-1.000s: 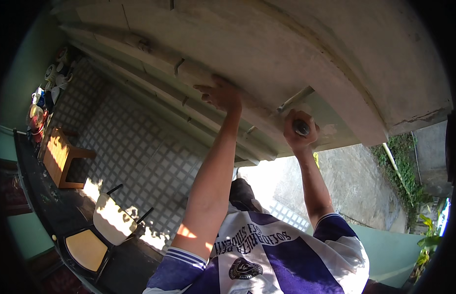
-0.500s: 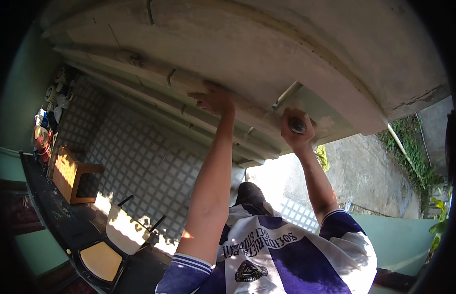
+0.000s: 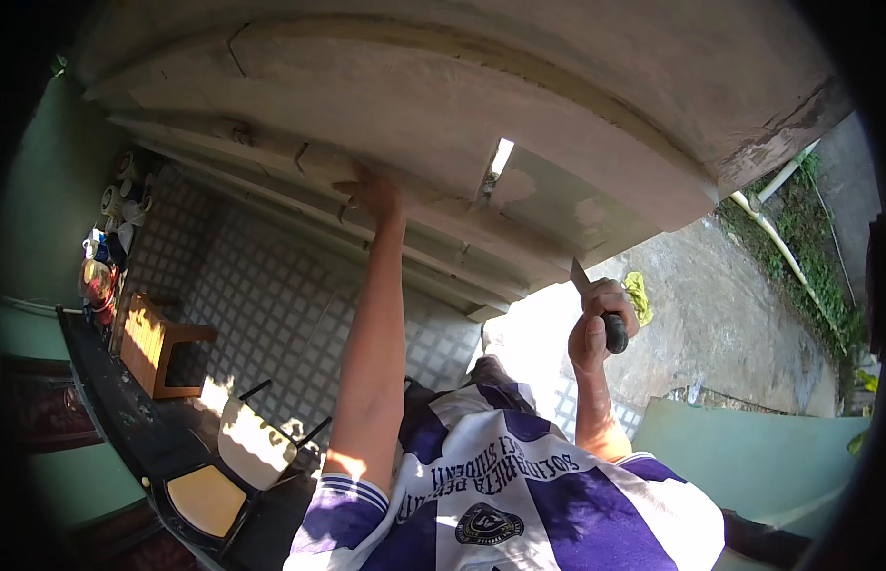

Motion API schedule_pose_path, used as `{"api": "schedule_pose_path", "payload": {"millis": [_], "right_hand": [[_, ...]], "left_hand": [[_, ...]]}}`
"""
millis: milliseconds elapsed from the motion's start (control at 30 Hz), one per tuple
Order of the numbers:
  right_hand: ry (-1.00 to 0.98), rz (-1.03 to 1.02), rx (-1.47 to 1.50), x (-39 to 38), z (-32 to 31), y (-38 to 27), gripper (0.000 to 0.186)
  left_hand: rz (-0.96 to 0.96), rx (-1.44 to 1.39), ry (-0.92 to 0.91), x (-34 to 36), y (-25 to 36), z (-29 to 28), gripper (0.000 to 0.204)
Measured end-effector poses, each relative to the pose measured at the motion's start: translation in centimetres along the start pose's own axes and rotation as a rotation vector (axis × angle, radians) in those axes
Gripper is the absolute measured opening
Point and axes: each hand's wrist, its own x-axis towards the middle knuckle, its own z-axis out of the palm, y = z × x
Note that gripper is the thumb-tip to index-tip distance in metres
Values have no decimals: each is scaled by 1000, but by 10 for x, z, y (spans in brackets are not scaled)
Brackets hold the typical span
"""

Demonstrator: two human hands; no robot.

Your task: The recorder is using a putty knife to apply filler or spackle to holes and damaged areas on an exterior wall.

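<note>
My left hand rests with its fingers spread on the long ledge of the pale plastered wall. Closed in a fist, my right hand grips a scraper by its dark, round-ended handle. Its narrow metal blade points up toward the wall's lower right edge, its tip at or just short of that edge; I cannot tell whether they touch. A greenish panel with flaking pale patches lies above and left of the blade, beside a narrow slot that lets light through.
Wooden stool, pale chair and black counter stand at the left. Assorted items line the far left. A yellow-green cloth lies beyond my right hand. Pipes run along the greenery at the right.
My right hand has drawn back from the panel, down and right, bringing the scraper's blade into sight. The left hand has slid leftward along the ledge. The view has shifted somewhat.
</note>
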Motion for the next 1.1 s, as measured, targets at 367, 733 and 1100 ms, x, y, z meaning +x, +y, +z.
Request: {"api": "schedule_pose_path", "payload": {"millis": [367, 733, 1100], "right_hand": [[-210, 433, 349, -13, -20, 0, 32], [-557, 203, -12, 13, 8, 0, 42], [-344, 341, -31, 5, -27, 19, 21]], "left_hand": [[942, -168, -791, -185, -3, -99, 57], [791, -215, -973, -239, -17, -97, 61], [438, -1018, -446, -184, 92, -90, 21]]}}
